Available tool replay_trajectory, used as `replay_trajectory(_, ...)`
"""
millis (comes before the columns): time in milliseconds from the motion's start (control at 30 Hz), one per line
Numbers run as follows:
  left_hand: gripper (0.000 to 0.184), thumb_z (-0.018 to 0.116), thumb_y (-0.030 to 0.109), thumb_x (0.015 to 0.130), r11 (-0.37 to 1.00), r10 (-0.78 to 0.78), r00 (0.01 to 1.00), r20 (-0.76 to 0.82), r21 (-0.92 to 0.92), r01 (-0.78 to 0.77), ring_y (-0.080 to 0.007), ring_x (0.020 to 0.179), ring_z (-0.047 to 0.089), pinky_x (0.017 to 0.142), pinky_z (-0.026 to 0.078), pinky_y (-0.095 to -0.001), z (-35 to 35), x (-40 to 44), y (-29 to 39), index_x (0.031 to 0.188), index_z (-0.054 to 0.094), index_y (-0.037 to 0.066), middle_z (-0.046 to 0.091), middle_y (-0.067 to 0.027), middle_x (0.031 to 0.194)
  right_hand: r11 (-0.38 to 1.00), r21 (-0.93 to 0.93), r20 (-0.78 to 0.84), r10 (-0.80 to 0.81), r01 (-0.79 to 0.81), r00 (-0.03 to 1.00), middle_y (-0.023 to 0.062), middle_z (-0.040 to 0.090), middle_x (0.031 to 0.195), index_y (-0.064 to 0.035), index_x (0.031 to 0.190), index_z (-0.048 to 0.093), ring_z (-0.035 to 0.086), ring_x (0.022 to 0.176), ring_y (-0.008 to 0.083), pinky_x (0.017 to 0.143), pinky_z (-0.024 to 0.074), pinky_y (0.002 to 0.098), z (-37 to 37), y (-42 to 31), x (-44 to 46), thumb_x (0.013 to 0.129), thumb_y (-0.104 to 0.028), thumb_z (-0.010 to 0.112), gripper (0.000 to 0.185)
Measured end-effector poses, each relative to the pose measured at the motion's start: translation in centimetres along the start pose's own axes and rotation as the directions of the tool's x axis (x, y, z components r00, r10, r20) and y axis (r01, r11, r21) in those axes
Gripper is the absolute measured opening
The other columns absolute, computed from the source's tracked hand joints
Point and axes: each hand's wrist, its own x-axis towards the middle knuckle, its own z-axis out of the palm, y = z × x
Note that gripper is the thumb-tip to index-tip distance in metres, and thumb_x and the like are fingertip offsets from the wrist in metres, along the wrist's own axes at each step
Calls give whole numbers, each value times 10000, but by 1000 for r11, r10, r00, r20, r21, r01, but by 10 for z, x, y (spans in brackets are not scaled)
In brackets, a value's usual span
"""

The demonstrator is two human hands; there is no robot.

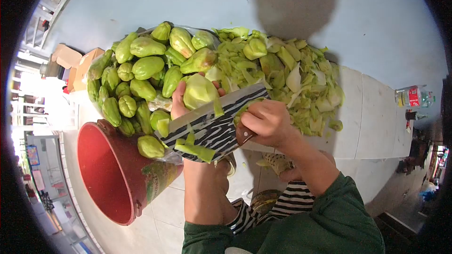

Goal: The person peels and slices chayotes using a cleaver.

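My left hand (178, 104) is wrapped round a pale, peeled chayote (200, 92), with the palm hidden behind a wide blade. In my right hand (268, 121) is the brown handle of a cleaver (212, 124), its broad blade slanting across just below the chayote. The blade mirrors black and white stripes, and several strips of green peel (195, 150) cling to it. Beyond my left hand lies a heap of unpeeled chayotes (148, 68) on clear plastic. A large pile of chayote peelings (306, 87) spreads to the right, with a peeled chayote (254, 48) on it.
A red bucket (101, 174) lies tipped at the left, its mouth facing left. Farther left is an open cardboard box (84, 68). A plastic bottle with a red label (414, 97) is at the far right. A pale wall (202, 0) stands behind the heaps on the tiled floor (362, 108).
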Motion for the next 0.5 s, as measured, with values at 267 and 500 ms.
replay_trajectory(267, 433, 503, 349, 917, 964, 258, 963, -80, 83, -252, -251, 973, 634, 861, 516, -404, 27, -14, -7, 1198, 581, 29, 670, -102, 1057, 984, 78, -99, 166, -158, 981, 88, 447, 571, -54, 638, 475, 497, 459, 276, 425, 387, 369, 4, 18, 5, 653, -25, 686, 214)
replay_trajectory(500, 443, 492, 390, 910, 990, 119, 992, -41, 85, -115, -290, 716, 623, 661, 510, -397, 17, -14, -2, 1129, 587, 18, 635, -149, 883, 955, 120, 19, 269, -270, 963, 117, 507, 609, -49, 684, 496, 540, 553, 326, 491, 430, 411, 8, 12, 1, 699, -131, 699, 219)
